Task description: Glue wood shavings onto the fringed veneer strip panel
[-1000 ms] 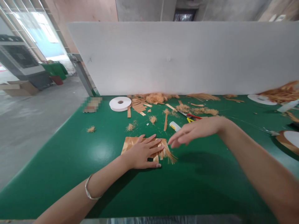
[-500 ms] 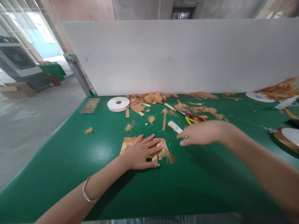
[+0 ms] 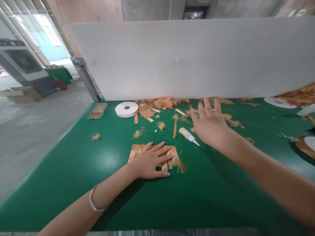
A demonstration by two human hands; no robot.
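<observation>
My left hand [image 3: 151, 163] lies flat with its fingers spread, pressing on a golden-tan ribbon piece [image 3: 134, 150]. Loose frayed threads [image 3: 181, 163] fan out from the ribbon's right end. Raised over the table, my right hand [image 3: 208, 124] has its fingers apart and holds nothing; it is a little blurred. Just left of it and below, a small white bottle with a pointed nozzle [image 3: 186, 133] lies on its side. The red- and yellow-handled tools seen before are hidden behind my right hand.
The green table [image 3: 110, 190] ends at a white upright panel [image 3: 159, 59]. Along the back lie a white tape roll [image 3: 126, 107], tan strips [image 3: 147, 112] and a heap of fluffy threads [image 3: 164, 102]. A round white-and-tan item [image 3: 304, 147] sits at the right edge.
My right hand has moved up and away from the white bottle, its fingers spreading and pointing toward the panel. The bottle's nozzle now shows. My left hand stays on the ribbon piece.
</observation>
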